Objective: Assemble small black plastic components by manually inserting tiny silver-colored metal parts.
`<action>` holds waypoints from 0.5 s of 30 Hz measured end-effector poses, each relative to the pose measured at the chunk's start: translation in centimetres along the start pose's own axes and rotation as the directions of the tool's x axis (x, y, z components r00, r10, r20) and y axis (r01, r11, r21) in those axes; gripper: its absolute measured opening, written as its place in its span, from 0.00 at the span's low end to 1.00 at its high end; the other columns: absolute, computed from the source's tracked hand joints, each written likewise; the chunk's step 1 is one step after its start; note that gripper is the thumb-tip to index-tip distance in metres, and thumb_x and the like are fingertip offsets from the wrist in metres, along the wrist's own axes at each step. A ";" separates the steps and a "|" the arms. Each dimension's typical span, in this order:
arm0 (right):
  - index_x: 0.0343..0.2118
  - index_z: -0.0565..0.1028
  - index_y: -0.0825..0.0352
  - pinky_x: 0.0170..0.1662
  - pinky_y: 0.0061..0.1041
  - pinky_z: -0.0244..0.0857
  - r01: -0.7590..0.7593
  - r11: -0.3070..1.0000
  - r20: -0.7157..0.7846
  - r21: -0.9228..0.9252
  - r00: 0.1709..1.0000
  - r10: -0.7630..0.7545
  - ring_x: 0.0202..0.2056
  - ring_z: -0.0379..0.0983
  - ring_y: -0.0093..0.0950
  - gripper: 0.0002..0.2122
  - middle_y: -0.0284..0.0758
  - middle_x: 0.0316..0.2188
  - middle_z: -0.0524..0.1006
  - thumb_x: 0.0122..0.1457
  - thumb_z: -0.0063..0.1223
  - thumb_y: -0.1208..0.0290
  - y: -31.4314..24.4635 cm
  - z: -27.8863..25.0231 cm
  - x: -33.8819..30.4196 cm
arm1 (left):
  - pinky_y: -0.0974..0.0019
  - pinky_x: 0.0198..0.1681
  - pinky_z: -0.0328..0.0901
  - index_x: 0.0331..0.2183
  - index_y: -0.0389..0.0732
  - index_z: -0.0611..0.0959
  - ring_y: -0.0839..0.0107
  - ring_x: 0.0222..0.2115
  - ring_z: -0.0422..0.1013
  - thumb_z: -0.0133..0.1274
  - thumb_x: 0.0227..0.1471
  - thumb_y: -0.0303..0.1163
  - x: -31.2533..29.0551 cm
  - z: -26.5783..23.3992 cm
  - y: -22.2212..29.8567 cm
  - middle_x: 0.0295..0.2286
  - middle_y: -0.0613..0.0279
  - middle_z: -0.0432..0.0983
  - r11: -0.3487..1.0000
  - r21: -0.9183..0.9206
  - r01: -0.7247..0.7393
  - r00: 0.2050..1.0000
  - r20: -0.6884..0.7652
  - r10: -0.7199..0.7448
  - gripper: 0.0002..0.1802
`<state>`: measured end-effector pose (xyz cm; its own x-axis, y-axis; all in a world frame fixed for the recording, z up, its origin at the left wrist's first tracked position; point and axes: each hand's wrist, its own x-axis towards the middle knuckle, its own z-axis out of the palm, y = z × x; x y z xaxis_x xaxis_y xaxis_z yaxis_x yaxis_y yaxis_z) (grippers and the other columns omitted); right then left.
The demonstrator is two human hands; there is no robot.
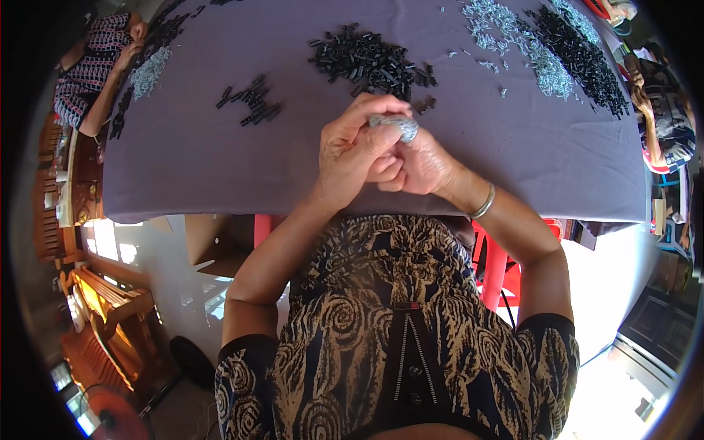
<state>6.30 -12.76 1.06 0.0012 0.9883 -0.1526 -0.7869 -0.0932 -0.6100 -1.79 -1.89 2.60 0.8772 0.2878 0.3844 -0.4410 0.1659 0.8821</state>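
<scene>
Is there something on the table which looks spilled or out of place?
Slightly: a few pale pieces lie scattered on the purple cloth, apart from the larger pale heap at upper right.

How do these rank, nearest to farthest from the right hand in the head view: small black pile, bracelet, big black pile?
1. Bracelet, worn below the right hand.
2. Big black pile, straight ahead.
3. Small black pile, farther left.
</scene>
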 end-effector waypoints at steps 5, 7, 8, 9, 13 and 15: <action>0.20 0.65 0.53 0.16 0.15 0.39 0.091 0.994 -0.098 0.061 0.992 -0.084 0.13 0.48 0.14 0.21 0.18 0.14 0.57 0.47 0.50 0.39 1.2 1.3 1.6 | 0.83 0.22 0.57 0.32 0.33 0.81 0.87 0.21 0.61 0.53 0.50 0.24 -0.6 0.0 0.4 0.27 0.70 0.71 0.969 -0.118 0.216 0.949 -0.210 -0.237 0.06; 0.15 0.60 0.54 0.14 0.15 0.36 0.104 0.972 -0.079 0.210 0.993 -0.089 0.12 0.47 0.13 0.20 0.19 0.13 0.56 0.54 0.46 0.46 1.6 1.3 1.9 | 0.84 0.20 0.55 0.32 0.34 0.81 0.88 0.19 0.60 0.53 0.50 0.25 -0.6 0.1 0.3 0.26 0.71 0.71 0.949 -0.174 0.262 0.910 -0.282 -0.303 0.06; 0.15 0.60 0.54 0.14 0.15 0.36 0.098 0.973 -0.079 0.209 0.993 -0.083 0.12 0.47 0.13 0.20 0.19 0.13 0.56 0.54 0.46 0.46 1.6 1.4 1.9 | 0.84 0.20 0.54 0.32 0.34 0.81 0.88 0.19 0.59 0.52 0.50 0.25 -0.7 0.1 0.1 0.25 0.71 0.70 0.947 -0.186 0.261 0.905 -0.294 -0.307 0.06; 0.15 0.61 0.54 0.14 0.15 0.36 0.090 0.979 -0.106 0.182 0.992 -0.071 0.11 0.46 0.13 0.21 0.18 0.12 0.55 0.50 0.49 0.43 1.5 1.5 1.8 | 0.83 0.20 0.54 0.31 0.34 0.81 0.88 0.19 0.59 0.52 0.51 0.25 -0.7 0.1 -0.1 0.25 0.72 0.70 0.945 -0.198 0.261 0.900 -0.305 -0.312 0.06; 0.15 0.61 0.53 0.14 0.14 0.36 0.076 0.982 -0.101 0.173 0.993 -0.059 0.10 0.45 0.14 0.23 0.18 0.12 0.55 0.48 0.51 0.40 1.5 1.1 1.7 | 0.82 0.21 0.55 0.29 0.34 0.82 0.88 0.20 0.59 0.52 0.51 0.25 -0.5 -0.1 -0.6 0.23 0.72 0.70 0.961 -0.155 0.228 0.917 -0.296 -0.265 0.06; 0.15 0.61 0.53 0.14 0.14 0.36 0.069 0.984 -0.134 0.163 0.990 -0.047 0.11 0.45 0.13 0.23 0.18 0.12 0.55 0.48 0.51 0.40 1.6 1.3 1.8 | 0.82 0.16 0.57 0.27 0.35 0.79 0.86 0.17 0.60 0.51 0.53 0.31 -0.7 -0.2 -0.9 0.22 0.68 0.71 0.980 -0.055 0.189 0.934 -0.299 -0.197 0.09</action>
<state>4.23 -11.02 0.87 0.1208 0.9666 -0.2262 -0.8749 -0.0040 -0.4843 -1.99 -2.05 1.48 0.8490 0.5181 0.1038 -0.2768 0.2688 0.9226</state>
